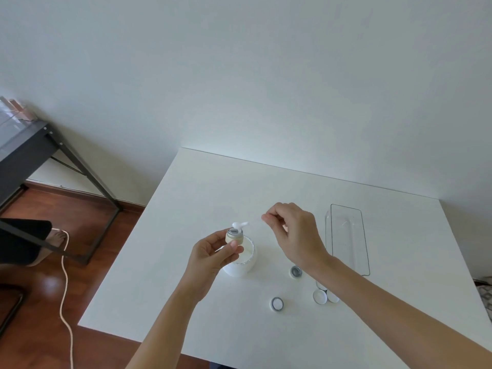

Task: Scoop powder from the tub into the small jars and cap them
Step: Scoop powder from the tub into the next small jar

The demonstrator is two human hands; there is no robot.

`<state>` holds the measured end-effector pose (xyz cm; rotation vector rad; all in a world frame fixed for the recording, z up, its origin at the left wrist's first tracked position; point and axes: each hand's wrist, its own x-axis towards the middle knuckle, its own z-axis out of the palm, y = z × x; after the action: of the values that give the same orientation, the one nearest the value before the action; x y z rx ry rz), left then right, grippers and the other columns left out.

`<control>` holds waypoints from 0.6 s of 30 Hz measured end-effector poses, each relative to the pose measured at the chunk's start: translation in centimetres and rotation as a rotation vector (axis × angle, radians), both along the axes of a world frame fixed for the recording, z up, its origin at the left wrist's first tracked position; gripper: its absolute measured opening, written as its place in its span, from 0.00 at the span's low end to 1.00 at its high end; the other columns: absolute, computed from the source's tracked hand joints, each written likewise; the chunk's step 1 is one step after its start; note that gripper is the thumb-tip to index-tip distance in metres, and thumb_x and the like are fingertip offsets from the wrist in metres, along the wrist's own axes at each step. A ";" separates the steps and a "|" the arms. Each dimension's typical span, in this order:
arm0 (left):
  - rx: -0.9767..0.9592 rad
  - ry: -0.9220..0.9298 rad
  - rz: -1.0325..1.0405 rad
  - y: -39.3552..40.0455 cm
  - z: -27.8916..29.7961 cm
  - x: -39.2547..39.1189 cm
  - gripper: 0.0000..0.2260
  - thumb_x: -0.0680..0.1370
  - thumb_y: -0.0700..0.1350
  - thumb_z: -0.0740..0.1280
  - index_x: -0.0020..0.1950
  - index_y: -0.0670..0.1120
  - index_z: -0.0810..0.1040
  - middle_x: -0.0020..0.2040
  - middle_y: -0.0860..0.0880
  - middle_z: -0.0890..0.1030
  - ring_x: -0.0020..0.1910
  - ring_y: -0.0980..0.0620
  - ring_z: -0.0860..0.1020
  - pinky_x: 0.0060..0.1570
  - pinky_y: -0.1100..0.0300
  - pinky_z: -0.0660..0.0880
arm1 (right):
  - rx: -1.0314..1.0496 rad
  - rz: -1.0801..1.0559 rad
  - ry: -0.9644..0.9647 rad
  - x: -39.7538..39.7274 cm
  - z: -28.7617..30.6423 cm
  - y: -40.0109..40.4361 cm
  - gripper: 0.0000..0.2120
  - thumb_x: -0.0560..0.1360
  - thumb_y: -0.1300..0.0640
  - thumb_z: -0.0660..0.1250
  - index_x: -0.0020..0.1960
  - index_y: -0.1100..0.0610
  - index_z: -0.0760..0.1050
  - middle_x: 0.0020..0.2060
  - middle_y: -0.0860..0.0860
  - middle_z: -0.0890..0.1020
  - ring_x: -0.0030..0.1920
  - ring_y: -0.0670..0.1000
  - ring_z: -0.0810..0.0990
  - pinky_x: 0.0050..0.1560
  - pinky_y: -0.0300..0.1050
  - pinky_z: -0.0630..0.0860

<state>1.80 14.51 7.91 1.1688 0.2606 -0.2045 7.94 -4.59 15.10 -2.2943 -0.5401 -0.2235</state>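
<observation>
Small jar being pinched by left hand above white tub, near table centre. Small scoop being pinched by right hand fingertips over jar mouth.

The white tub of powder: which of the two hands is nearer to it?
Left. The left hand holds a small jar just over the tub, overlapping its near-left rim. The right hand pinches the spoon handle, up and to the tub's right.
</observation>
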 end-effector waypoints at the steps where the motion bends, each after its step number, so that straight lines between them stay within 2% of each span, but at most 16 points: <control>1: -0.008 0.001 0.000 0.0 0.0 0.0 0.12 0.73 0.44 0.72 0.57 0.48 0.86 0.51 0.46 0.87 0.48 0.51 0.85 0.48 0.62 0.80 | -0.025 0.044 -0.071 -0.2 -0.1 -0.1 0.08 0.77 0.60 0.67 0.40 0.61 0.77 0.31 0.50 0.79 0.35 0.51 0.73 0.38 0.39 0.70; 4: -0.033 0.006 0.003 0.0 0.1 0.0 0.12 0.74 0.44 0.72 0.56 0.47 0.86 0.51 0.45 0.87 0.48 0.51 0.85 0.48 0.62 0.80 | -0.148 0.174 -0.279 -0.5 -0.4 -0.5 0.09 0.78 0.59 0.66 0.40 0.62 0.78 0.32 0.51 0.77 0.36 0.52 0.73 0.39 0.40 0.72; 6: -0.045 0.009 0.004 0.0 0.1 0.0 0.12 0.74 0.44 0.72 0.56 0.47 0.86 0.51 0.45 0.87 0.48 0.51 0.85 0.48 0.62 0.80 | -0.226 0.218 -0.409 -0.7 -0.6 -0.7 0.11 0.78 0.59 0.65 0.39 0.62 0.78 0.31 0.52 0.76 0.35 0.54 0.73 0.37 0.42 0.73; 9: -0.061 0.011 0.009 0.0 0.0 0.0 0.12 0.74 0.45 0.72 0.56 0.46 0.86 0.51 0.44 0.87 0.48 0.51 0.85 0.48 0.63 0.80 | -0.267 0.236 -0.512 -0.8 -0.7 -1.1 0.09 0.77 0.62 0.68 0.37 0.62 0.78 0.30 0.52 0.75 0.33 0.54 0.71 0.34 0.45 0.73; 14: -0.086 0.009 0.020 0.1 -0.1 0.1 0.11 0.74 0.44 0.72 0.56 0.47 0.86 0.53 0.44 0.87 0.52 0.49 0.85 0.50 0.62 0.80 | -0.260 0.224 -0.530 -0.9 -0.6 -1.7 0.11 0.78 0.62 0.67 0.37 0.63 0.79 0.29 0.52 0.75 0.33 0.55 0.71 0.34 0.47 0.73; 18: -0.095 -0.008 0.027 0.3 -0.3 0.2 0.13 0.74 0.44 0.74 0.58 0.46 0.85 0.56 0.41 0.86 0.56 0.45 0.84 0.52 0.61 0.80 | -0.202 0.205 -0.435 -0.9 -0.5 -2.0 0.13 0.80 0.58 0.63 0.39 0.63 0.79 0.31 0.52 0.77 0.35 0.55 0.73 0.37 0.44 0.74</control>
<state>1.96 14.78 7.60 1.0711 0.2572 -0.1867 7.00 -6.64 14.57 -2.3680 -1.0544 -0.5968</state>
